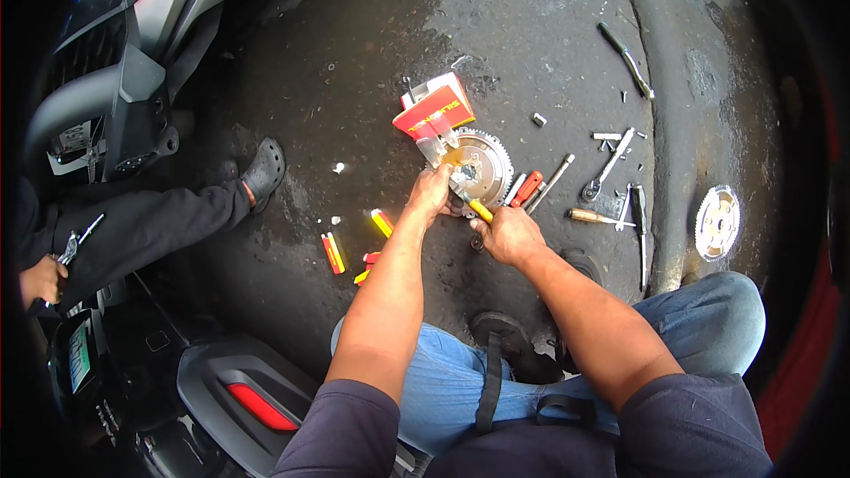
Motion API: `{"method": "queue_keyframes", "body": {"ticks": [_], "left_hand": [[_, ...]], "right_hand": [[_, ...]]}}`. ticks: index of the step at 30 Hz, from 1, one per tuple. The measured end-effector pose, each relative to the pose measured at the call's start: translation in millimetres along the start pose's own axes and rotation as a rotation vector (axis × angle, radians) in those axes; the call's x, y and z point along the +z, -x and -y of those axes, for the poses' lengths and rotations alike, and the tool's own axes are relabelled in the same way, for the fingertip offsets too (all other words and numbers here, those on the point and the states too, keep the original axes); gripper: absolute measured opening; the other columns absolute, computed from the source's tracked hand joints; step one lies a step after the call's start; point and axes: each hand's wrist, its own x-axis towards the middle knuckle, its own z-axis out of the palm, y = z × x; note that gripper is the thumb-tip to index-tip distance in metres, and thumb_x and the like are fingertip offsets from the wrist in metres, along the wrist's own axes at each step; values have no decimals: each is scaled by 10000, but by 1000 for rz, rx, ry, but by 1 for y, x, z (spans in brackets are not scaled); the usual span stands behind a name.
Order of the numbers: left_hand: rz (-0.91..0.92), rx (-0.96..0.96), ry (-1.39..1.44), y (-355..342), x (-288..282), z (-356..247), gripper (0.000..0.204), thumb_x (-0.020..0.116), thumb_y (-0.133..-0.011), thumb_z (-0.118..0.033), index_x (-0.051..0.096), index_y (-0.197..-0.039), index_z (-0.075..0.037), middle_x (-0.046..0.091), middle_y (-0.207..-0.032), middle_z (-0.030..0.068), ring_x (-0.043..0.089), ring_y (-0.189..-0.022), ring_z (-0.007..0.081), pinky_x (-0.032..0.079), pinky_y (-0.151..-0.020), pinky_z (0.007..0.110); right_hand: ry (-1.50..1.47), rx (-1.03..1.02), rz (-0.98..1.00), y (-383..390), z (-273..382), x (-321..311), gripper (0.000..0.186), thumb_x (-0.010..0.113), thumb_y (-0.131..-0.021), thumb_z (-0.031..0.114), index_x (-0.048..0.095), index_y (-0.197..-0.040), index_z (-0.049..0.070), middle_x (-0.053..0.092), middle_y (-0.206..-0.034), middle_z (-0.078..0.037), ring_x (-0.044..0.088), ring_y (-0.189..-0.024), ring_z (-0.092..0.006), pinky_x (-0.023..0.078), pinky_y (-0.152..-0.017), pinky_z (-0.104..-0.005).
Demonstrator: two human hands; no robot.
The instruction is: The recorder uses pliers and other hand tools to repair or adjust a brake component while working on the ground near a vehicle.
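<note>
- Two hands work: left hand point(431, 197) grips sprocket point(482, 166), right hand point(506, 235) clenches screwdriver point(476, 206) at its 6 o'clock.
- Sprocket looks heavy, stiff steel; hold by toothed rim.
- Box point(434, 106) at 11 o'clock.

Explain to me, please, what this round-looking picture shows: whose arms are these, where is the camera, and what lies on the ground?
The camera sits on a person's head and looks down; its wide lens bends the edges. The two bare arms from below are that person's own. The left hand steadies a round toothed metal gear disc on the wet dark ground. The right hand grips a yellow-handled tool against the disc. Nearby lie a red cardboard box, a red-handled tool, a wooden-handled screwdriver, a metal wrench and a second toothed disc. On the left sits another person in dark trousers, beside scooter parts.
</note>
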Motion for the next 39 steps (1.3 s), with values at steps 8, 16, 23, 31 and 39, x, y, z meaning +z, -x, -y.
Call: {"method": "queue_keyframes", "body": {"ticks": [8, 16, 23, 31, 39], "left_hand": [[36, 139, -72, -2, -8, 2, 490, 471, -883, -392, 598, -921, 79, 592, -643, 135, 579, -499, 222, 511, -491, 360], [54, 236, -137, 11, 1, -10, 514, 468, -897, -416, 626, -859, 72, 598, -635, 120, 586, -495, 204, 509, -426, 338], [21, 206, -278, -1, 0, -8, 526, 457, -908, -400, 612, -846, 98, 600, -635, 149, 587, -472, 219, 487, -404, 333], [-6, 160, -331, 0, -2, -10, 574, 484, -881, -457, 605, -817, 100, 568, -604, 131, 561, -456, 213, 476, -393, 333], [-113, 192, -315, 4, -1, -17, 580, 444, -888, -483, 561, -656, 36, 506, -513, 92, 498, -389, 196, 424, -373, 334]], "right_hand": [[-226, -177, 56, -23, -30, 14, 449, 636, -846, 415, 665, -834, -33, 645, -712, -196, 654, -675, -293, 504, -649, -405], [-641, 18, 499, -29, -37, 1, 408, 709, -804, 403, 605, -788, 8, 586, -665, -69, 555, -486, -173, 453, -411, -334], [-763, 67, 637, -34, -42, -2, 386, 720, -799, 375, 580, -854, 19, 569, -702, -62, 552, -492, -174, 470, -409, -336], [-900, 102, 749, -33, -40, -2, 369, 720, -799, 382, 560, -839, 52, 554, -679, -37, 580, -524, -159, 502, -445, -308], [-941, 112, 814, -38, -34, -3, 356, 723, -796, 383, 563, -831, 67, 557, -683, -34, 581, -542, -163, 513, -487, -326]]}}
